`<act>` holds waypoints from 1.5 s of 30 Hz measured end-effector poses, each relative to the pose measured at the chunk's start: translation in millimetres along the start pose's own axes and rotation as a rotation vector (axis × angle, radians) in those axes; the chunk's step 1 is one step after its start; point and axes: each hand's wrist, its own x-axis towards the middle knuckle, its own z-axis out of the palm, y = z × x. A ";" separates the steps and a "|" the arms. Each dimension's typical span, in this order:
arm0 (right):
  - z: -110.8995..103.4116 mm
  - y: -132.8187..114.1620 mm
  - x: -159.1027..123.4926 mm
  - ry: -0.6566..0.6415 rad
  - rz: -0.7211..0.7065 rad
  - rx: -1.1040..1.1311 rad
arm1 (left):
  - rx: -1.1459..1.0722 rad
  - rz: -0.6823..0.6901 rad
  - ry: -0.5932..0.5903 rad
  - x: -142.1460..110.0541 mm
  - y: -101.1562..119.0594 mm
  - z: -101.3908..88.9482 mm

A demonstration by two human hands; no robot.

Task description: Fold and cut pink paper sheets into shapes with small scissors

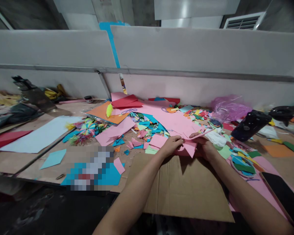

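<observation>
Two hands, left [173,143] and right [203,145]; writing seemingly unreadable.

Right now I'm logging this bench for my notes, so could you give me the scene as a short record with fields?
left hand: on folded pink paper
right hand: on the same paper
below hands: brown cardboard
right side: phone, screen dark
left side: large white sheet
behind hands: larger pink sheet, colored scraps
unclear: pixelated patch over blue paper
</observation>
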 end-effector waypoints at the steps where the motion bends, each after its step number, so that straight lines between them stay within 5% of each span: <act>1: -0.6 -0.1 0.2 -0.013 0.012 0.010 | -0.004 -0.006 -0.004 -0.2 0.0 0.1; 9: -8.2 3.0 3.9 -0.107 0.011 -0.004 | -0.098 -0.054 -0.060 -1.4 1.7 0.1; 17: -0.3 0.9 1.1 0.005 -0.049 -0.029 | -0.132 -0.050 -0.088 -2.0 -1.7 0.9; 23: 4.2 -1.1 -2.8 -0.066 -0.055 0.007 | -0.198 -0.037 -0.127 -3.4 2.3 1.8; 32: 4.9 -1.0 -1.3 0.117 -0.118 0.041 | 0.059 0.033 -0.061 -8.2 5.4 5.7; 38: -4.3 2.9 1.1 0.169 0.011 0.001 | -0.043 0.097 0.118 -0.2 1.1 4.2; 45: -4.1 2.2 11.3 0.188 -0.227 0.124 | -0.163 0.060 0.354 9.8 -3.9 -7.6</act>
